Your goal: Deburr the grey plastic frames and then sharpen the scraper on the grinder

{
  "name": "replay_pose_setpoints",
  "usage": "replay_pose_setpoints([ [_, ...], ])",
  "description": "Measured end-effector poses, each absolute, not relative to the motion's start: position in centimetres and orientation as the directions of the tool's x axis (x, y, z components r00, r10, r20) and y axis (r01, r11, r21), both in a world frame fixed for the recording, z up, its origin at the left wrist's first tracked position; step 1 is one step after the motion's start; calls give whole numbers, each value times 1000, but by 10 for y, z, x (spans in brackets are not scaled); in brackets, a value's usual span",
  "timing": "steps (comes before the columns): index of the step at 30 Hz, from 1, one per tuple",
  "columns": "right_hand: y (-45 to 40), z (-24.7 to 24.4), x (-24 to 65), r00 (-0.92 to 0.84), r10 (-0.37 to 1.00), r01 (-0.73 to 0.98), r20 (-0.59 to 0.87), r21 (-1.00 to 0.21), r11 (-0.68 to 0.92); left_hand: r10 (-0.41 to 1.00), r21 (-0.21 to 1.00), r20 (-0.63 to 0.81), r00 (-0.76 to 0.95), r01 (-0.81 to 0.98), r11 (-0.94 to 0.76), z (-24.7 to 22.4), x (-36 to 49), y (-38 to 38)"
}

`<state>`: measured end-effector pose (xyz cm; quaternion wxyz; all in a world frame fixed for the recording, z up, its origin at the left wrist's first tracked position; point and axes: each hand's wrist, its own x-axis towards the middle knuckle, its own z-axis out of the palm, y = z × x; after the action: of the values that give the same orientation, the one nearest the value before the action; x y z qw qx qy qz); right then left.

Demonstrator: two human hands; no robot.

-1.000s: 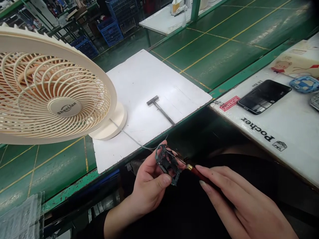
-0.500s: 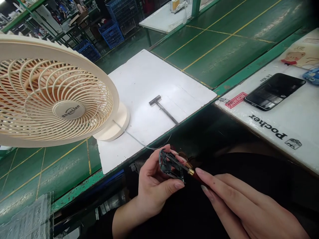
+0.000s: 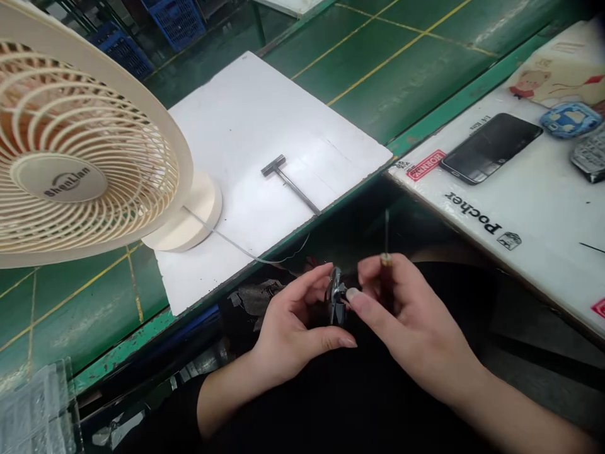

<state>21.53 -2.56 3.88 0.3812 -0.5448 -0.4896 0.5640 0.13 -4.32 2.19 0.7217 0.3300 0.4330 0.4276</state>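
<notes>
My left hand [image 3: 295,331] holds a small glossy black plastic part [image 3: 336,302] with an open frame, gripped between thumb and fingers above my lap. The thumb of my right hand [image 3: 411,315] touches the right side of this part. Tucked in the fingers of that same hand is a slim-shafted hand tool [image 3: 386,258] with a brass collar and a dark red handle. Its metal shaft points up, away from the part. Most of the handle is hidden in the hand, and the tip is blurred.
A cream fan [image 3: 94,157] stands at left on a white board [image 3: 250,113], its cable hanging toward my lap. A T-shaped metal tool [image 3: 293,186] lies on the board. To the right, a phone [image 3: 491,148] and a blue patterned item [image 3: 570,120] rest on a wrapped white surface [image 3: 543,208].
My right hand has turned the tool's shaft out of the black part to point upward, and its thumb now touches the part. The part is turned more edge-on. The whole view has shifted.
</notes>
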Motion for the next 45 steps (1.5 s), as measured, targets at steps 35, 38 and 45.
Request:
replay_pose_setpoints([
  [35, -30, 56, 220, -414, 853, 435, 318, -754, 492, 999, 946, 40, 5, -322, -36, 14, -15, -33],
  [38, -30, 57, 216, -421, 849, 418, 319, -762, 494, 997, 958, 71, 0, -280, -68, 18, -15, -32],
  [45, -35, 55, 214, -404, 852, 453, 332, -737, 502, 987, 970, 155, -36, -181, -159, 22, -16, -29],
])
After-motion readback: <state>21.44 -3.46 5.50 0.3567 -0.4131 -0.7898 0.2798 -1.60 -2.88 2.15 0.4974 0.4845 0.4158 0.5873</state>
